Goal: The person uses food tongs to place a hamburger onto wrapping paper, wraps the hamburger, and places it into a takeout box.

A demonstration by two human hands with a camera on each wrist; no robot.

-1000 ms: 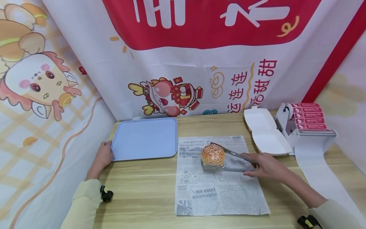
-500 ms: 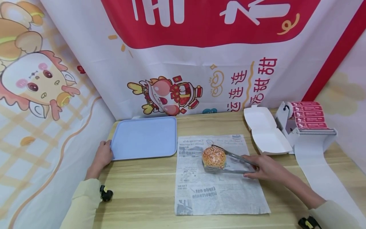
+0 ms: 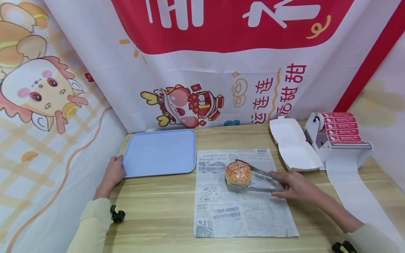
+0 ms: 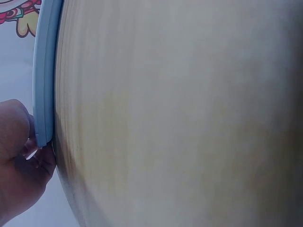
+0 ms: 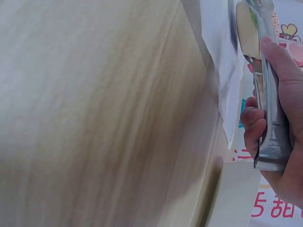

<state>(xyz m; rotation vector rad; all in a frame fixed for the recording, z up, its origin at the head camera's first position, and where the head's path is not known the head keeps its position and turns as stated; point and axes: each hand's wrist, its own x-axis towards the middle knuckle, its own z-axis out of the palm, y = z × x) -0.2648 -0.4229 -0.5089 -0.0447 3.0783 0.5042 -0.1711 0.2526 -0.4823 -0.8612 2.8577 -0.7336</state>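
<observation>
A sesame-topped burger (image 3: 238, 173) stands over the upper middle of a printed paper sheet (image 3: 218, 218). Metal tongs (image 3: 259, 189) clasp it from both sides, and my right hand (image 3: 297, 186) grips their handles. In the right wrist view the thumb lies along one arm of the tongs (image 5: 273, 113), with fingers curled at the other. My left hand (image 3: 114, 171) holds the near left corner of a blue tray (image 3: 159, 153). In the left wrist view, thumb and fingers pinch the tray's edge (image 4: 43, 94) from above and below.
An open white clamshell box (image 3: 295, 147) lies at the back right. Beside it stands a label dispenser (image 3: 345, 147) with red labels and a long paper strip (image 3: 357, 193) trailing toward the front. Printed cloth walls (image 3: 190, 70) border the wooden table (image 3: 152, 214) behind and at the sides.
The burger, tongs and right hand have shifted slightly right and toward the front over the paper. My left hand keeps its hold on the tray.
</observation>
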